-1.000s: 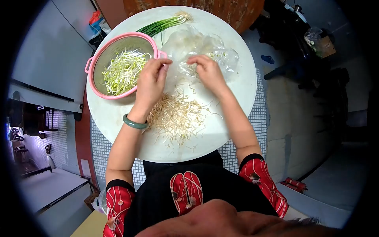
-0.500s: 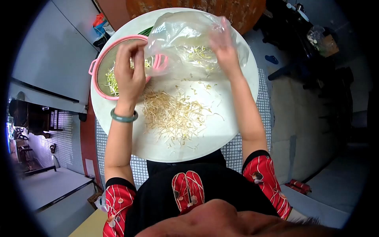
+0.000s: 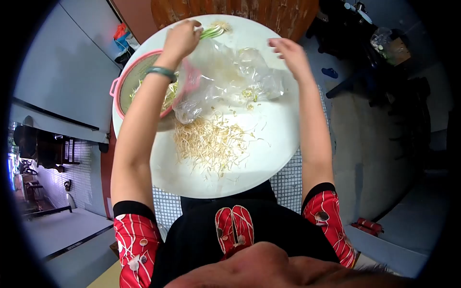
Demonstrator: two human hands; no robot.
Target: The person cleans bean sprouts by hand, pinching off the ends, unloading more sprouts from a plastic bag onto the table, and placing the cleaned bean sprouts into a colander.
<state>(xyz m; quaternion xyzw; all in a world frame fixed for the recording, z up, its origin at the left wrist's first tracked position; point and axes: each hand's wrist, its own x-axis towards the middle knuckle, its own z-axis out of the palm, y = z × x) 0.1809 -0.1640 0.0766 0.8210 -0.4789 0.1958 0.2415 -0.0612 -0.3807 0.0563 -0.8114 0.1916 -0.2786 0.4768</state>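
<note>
At the far side of the round white table, my left hand (image 3: 182, 42) has its fingers closed around a bunch of spring onions (image 3: 213, 31), whose white root ends point right. My right hand (image 3: 291, 54) is raised over the table's right side, fingers apart, holding nothing. Between them a clear plastic bag (image 3: 216, 72) lies crumpled, some sprouts showing at its right part. A loose pile of bean sprouts (image 3: 209, 144) is spread on the table nearer to me. Under my left forearm stands a pink-rimmed colander (image 3: 118, 98) with cleaned sprouts, partly hidden by the arm and the bag.
The white round table (image 3: 269, 158) stands in front of my lap. Beyond it is a brown wooden surface (image 3: 230, 9). Colourful bags (image 3: 124, 38) sit at the left behind the colander. A blue slipper (image 3: 330, 73) lies on the floor at right.
Both hands have let go of the plastic bag, which now lies flatter on the table. My left hand has moved up to the spring onions; my right hand has moved a little right.
</note>
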